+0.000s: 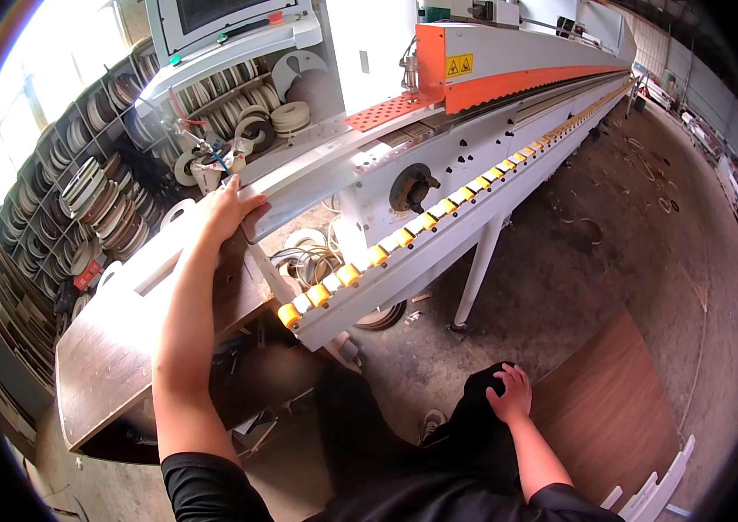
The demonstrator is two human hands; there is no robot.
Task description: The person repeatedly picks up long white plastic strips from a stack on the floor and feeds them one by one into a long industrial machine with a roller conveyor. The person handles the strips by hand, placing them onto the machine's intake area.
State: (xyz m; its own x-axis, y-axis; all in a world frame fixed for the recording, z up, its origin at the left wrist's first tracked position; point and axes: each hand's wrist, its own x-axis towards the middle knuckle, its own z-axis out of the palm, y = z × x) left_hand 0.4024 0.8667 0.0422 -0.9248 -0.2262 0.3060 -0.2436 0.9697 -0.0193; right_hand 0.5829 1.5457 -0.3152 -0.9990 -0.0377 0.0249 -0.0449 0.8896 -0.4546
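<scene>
My left hand (228, 209) reaches forward and rests flat on the end of a grey metal guide rail (317, 174) of a long edge-banding machine (508, 65). Its fingers curl over the rail's end, beside a dark wood board (112, 348) lying on the machine's infeed. My right hand (511, 393) hangs low by my hip, pressed on my black clothing, fingers spread and holding nothing. A brown wood panel (613, 409) lies on the floor just right of that hand.
A roller track with yellow and white wheels (404, 237) runs along the machine's front into the distance. Shelves with several coils of edge tape (95, 196) fill the left wall. White strips (656, 491) lie at lower right. The concrete floor (630, 217) holds scraps.
</scene>
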